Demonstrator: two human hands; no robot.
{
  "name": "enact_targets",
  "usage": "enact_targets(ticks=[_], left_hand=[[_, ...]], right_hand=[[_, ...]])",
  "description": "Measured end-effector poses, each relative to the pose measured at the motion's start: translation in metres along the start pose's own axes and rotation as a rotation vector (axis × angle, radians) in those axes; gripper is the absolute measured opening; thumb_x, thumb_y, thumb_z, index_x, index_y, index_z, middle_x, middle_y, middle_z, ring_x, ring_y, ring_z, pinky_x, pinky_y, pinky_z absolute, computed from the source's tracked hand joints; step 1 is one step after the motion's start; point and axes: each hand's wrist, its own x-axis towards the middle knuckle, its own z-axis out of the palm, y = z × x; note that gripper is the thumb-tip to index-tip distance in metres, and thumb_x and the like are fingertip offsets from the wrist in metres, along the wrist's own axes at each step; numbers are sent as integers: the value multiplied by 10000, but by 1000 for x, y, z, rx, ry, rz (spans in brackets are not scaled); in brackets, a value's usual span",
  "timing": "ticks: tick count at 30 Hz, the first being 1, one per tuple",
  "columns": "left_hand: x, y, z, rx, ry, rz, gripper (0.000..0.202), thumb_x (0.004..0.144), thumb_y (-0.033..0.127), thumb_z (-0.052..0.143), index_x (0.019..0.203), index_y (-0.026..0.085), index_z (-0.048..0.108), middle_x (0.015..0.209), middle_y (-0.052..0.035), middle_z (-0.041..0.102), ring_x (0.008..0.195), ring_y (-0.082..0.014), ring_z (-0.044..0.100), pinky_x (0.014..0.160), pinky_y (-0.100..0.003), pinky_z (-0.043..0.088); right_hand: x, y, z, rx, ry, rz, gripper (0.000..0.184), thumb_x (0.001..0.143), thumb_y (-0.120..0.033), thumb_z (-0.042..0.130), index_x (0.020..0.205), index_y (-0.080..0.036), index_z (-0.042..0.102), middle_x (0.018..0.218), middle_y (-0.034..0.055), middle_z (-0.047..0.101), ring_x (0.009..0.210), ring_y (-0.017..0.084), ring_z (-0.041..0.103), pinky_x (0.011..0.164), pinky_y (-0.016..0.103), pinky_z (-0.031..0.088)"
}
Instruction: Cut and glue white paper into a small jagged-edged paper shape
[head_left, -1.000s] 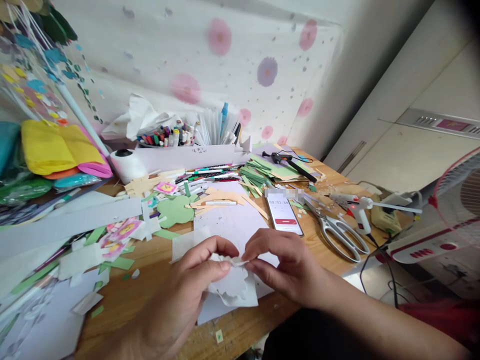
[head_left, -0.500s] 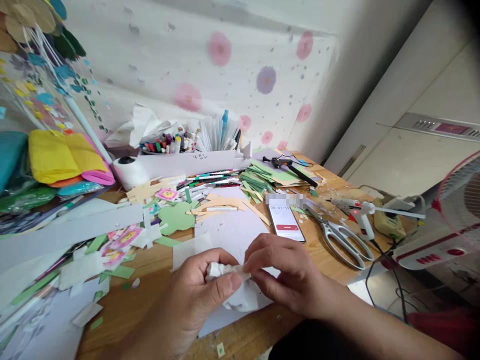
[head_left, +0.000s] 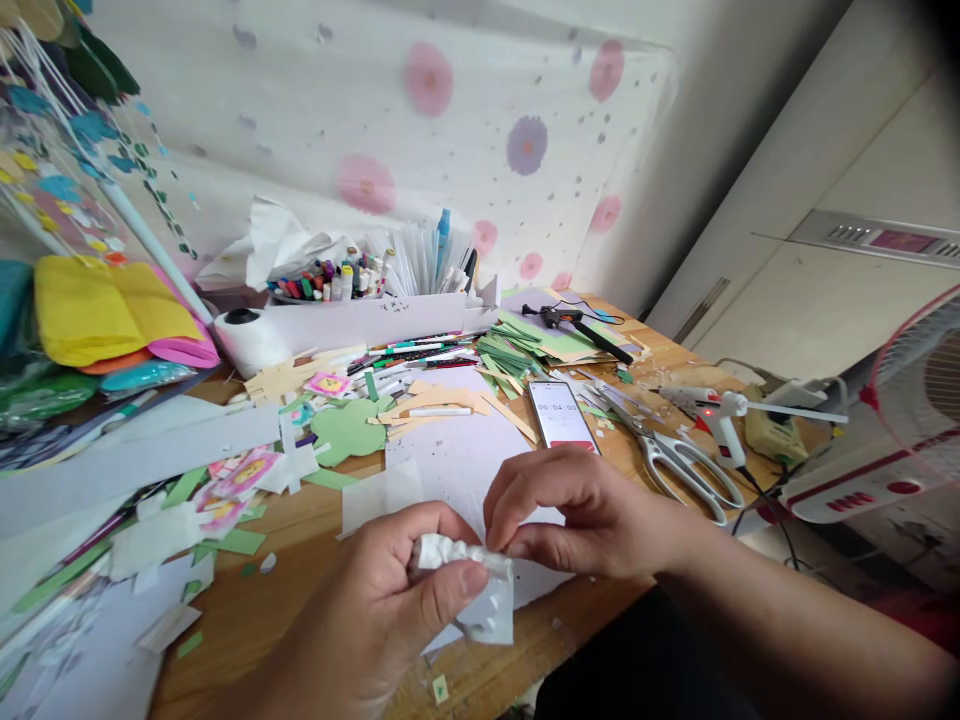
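Paper is the matter here — a small crumpled piece of white tissue paper (head_left: 465,580) sits low in the middle of the view, above the front edge of the wooden counter (head_left: 285,590); the left hand (head_left: 390,610) grips it, thumb pressed over the top and the other fingers curled behind; the right hand (head_left: 577,515) meets it from the side, its fingertips pinching the upper right corner of the wad. Beneath lies a flat white paper sheet (head_left: 457,460); just beyond the right hand is a smartphone with a lit timer screen (head_left: 562,415), and to its right steel scissors with grey handles (head_left: 667,450) and a white hot-glue gun (head_left: 720,420) — near, but not touching the hands. To gather the paper well, I judge the pinch should stay light and close to the edge, because thin tissue tears easily; the left thumb should hold the folds firm while the right fingers work in small steps.
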Motion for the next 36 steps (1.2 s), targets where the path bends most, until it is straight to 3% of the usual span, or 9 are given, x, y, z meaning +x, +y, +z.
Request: enact_targets(ticks=[6, 9, 14, 19, 25, 29, 33, 36], left_hand=[[0, 3, 3, -95, -58, -13, 242, 787, 449, 613, 834, 214, 589, 607, 74, 470, 543, -99, 356, 492, -201, 288], [0, -2, 4, -130, -50, -25, 253, 790, 448, 618, 855, 207, 580, 633, 64, 505, 565, -100, 386, 516, -203, 318], [2, -13, 6, -251, 0, -14, 274, 781, 459, 633, 860, 207, 560, 643, 56, 511, 569, -96, 405, 503, -197, 310], [2, -14, 9, -284, 94, 17, 263, 766, 449, 646, 859, 219, 561, 631, 49, 564, 540, -97, 426, 493, -199, 328], [-1, -9, 12, -319, 181, 22, 196, 762, 399, 626, 827, 215, 611, 635, 33, 568, 618, -151, 520, 590, -261, 405], [1, -9, 13, -292, 246, -9, 259, 726, 447, 651, 814, 207, 604, 622, 33, 554, 601, -157, 517, 576, -268, 390], [4, -10, 10, -174, 285, -36, 261, 695, 435, 685, 787, 212, 583, 600, 45, 531, 555, -141, 473, 524, -250, 337], [5, -10, 7, -180, 261, -46, 244, 712, 435, 666, 751, 217, 562, 563, 54, 496, 528, -134, 441, 501, -244, 310]], right_hand=[[6, -5, -9, -22, -179, 2, 90, 830, -85, 596, 859, -78, 681, 859, 119, 676, 809, 143, 638, 741, 243, 524], [7, -9, -10, -99, -173, -10, 106, 817, -63, 586, 857, -96, 678, 862, 107, 673, 800, 137, 637, 729, 232, 522], [5, -8, 8, -210, 26, -95, 157, 727, 9, 574, 794, -97, 670, 813, 98, 648, 727, 129, 608, 637, 209, 488], [3, 1, 32, -164, 282, -58, 123, 660, -4, 557, 689, -113, 604, 719, 66, 593, 651, 121, 561, 577, 212, 462], [1, 8, 37, -185, 317, 24, 170, 629, -5, 556, 723, -146, 579, 733, 37, 591, 650, 111, 555, 576, 199, 462], [0, 11, 42, -220, 369, 32, 176, 644, -19, 539, 741, -161, 574, 744, 27, 592, 645, 110, 554, 569, 204, 468], [-1, 16, 47, -79, 469, 100, 135, 662, -47, 578, 727, -165, 586, 735, 18, 585, 633, 111, 557, 575, 221, 472], [-3, 20, 48, 216, 528, 195, 61, 725, -143, 640, 766, -163, 600, 732, 15, 593, 643, 113, 555, 604, 239, 468]])
